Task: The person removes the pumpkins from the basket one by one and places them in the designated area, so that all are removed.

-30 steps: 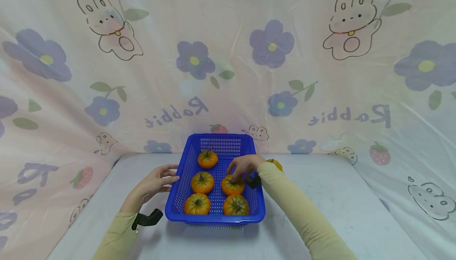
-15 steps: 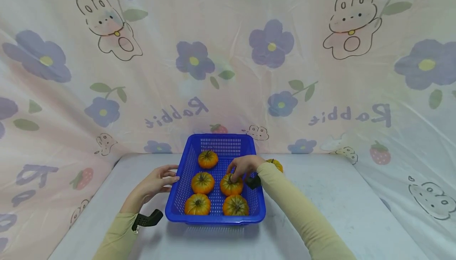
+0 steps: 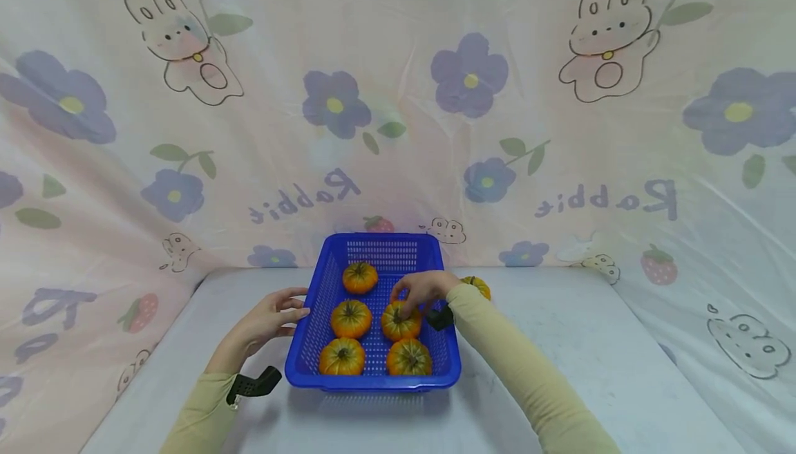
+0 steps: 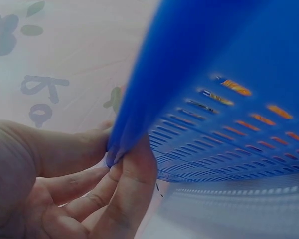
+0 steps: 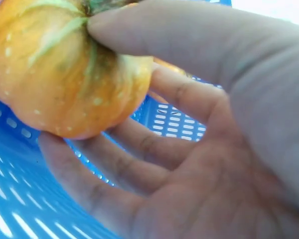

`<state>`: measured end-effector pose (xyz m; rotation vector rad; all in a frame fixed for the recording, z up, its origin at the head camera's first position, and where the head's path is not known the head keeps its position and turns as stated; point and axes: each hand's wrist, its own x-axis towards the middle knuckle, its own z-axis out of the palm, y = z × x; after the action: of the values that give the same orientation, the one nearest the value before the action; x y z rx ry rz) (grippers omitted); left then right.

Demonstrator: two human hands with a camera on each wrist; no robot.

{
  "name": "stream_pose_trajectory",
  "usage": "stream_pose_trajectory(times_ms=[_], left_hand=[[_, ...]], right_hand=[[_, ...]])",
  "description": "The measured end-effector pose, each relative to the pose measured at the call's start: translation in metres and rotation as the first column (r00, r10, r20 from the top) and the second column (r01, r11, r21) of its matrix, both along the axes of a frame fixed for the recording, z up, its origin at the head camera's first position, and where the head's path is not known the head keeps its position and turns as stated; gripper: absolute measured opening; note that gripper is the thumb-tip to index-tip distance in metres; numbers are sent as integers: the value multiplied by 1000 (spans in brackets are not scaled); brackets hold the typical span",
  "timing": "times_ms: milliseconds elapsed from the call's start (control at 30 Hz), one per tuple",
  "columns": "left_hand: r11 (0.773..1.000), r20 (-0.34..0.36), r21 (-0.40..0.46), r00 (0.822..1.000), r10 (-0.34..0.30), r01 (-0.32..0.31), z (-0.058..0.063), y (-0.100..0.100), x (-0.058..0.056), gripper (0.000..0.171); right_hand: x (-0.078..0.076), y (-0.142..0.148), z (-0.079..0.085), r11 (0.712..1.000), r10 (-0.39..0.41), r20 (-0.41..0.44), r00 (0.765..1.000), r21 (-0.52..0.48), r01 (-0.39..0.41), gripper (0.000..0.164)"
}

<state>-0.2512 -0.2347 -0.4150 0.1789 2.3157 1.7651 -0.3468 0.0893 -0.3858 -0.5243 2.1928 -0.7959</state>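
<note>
A blue plastic basket (image 3: 373, 382) with slotted walls stands on the table, with several orange pumpkins inside in two columns. With thumb and fingers, my left hand (image 3: 267, 317) pinches the basket's left rim; the left wrist view shows the rim (image 4: 127, 124) between them. Inside the basket, my right hand (image 3: 425, 288) holds the middle pumpkin (image 3: 398, 326) of the right column. Its thumb lies by the stem, and the fingers touch the pumpkin's side in the right wrist view. Nearest to that one is the front right pumpkin (image 3: 409, 358).
Another pumpkin (image 3: 479, 285) lies on the table outside the basket, partly hidden behind the right forearm. A white table (image 3: 578, 364) extends on both sides. Behind it hangs a patterned cloth (image 3: 398, 157) with rabbits and flowers.
The pumpkin under my right hand has shifted slightly left, nearer the left column. My left hand keeps its place on the basket rim. The whole head view has drifted a little.
</note>
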Motion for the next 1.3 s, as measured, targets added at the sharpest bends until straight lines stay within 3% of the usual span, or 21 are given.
stream_pose_trajectory(times_ms=[300,500,667,833,1067,1300], left_hand=[[1000,3,5,1000,-3,3,0,0,2,63],[1000,2,11,1000,-7,7,0,-2,1,62],[1000,1,17,1000,-17,17,0,-3,-1,63],[1000,8,12,1000,-15,15,-3,-2,-1,63],[999,8,25,999,-32,31,-3,0,-3,63],[998,4,48,999,-45,45,-5,-4,-2,65]], right_hand=[[2,8,9,998,36,-161,986,-49,-44,35],[4,16,23,990,26,-223,974,-128,-55,36],[8,24,30,976,-7,-204,979,-215,-38,37],[8,34,28,960,-27,-204,979,-278,-31,37],[13,53,28,925,-173,-170,970,-367,101,43],[20,73,25,837,-356,-115,927,-481,262,47]])
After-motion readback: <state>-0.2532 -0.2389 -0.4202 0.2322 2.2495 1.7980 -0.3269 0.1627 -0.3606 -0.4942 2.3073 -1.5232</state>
